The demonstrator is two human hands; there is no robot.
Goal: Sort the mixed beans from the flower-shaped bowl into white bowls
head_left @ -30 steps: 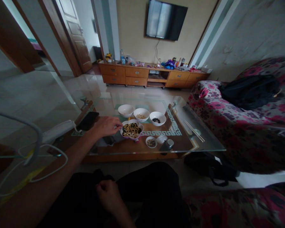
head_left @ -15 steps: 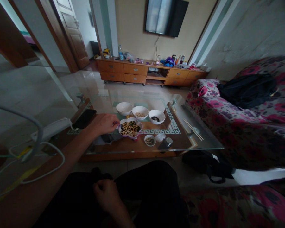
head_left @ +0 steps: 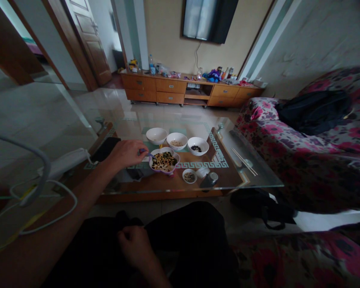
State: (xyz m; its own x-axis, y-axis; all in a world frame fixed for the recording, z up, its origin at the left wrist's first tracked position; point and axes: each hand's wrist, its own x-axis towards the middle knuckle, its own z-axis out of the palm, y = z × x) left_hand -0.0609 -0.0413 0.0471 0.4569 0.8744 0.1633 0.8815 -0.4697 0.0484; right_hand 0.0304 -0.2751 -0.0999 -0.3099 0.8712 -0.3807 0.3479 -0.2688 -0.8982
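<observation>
My left hand (head_left: 130,153) is closed on the purple handle of a spoon (head_left: 150,154), whose far end sits among the food. Under it is a pink-rimmed, flower-shaped bowl (head_left: 167,173) of mixed yellow, dark and pale grain-like pieces and some green bits. Behind stand three white bowls: one at the left (head_left: 156,139) with nothing visible inside, a middle one (head_left: 181,147) with pale bits, and a right one (head_left: 202,151) with dark bits. My right hand (head_left: 135,242) rests on my lap, fingers curled, with nothing visible in it.
On the glass table (head_left: 258,184) are a small seed dish (head_left: 189,182), a grey-lidded jar (head_left: 210,180), a white container (head_left: 203,172), chopsticks (head_left: 244,162) and a dark flat object (head_left: 107,149). A pale cable (head_left: 72,206) hangs by my left arm. A floral sofa (head_left: 276,128) stands right.
My left hand has shifted slightly up and to the left, showing more of the spoon's handle at the bowl's left rim. My right hand has stayed on my lap.
</observation>
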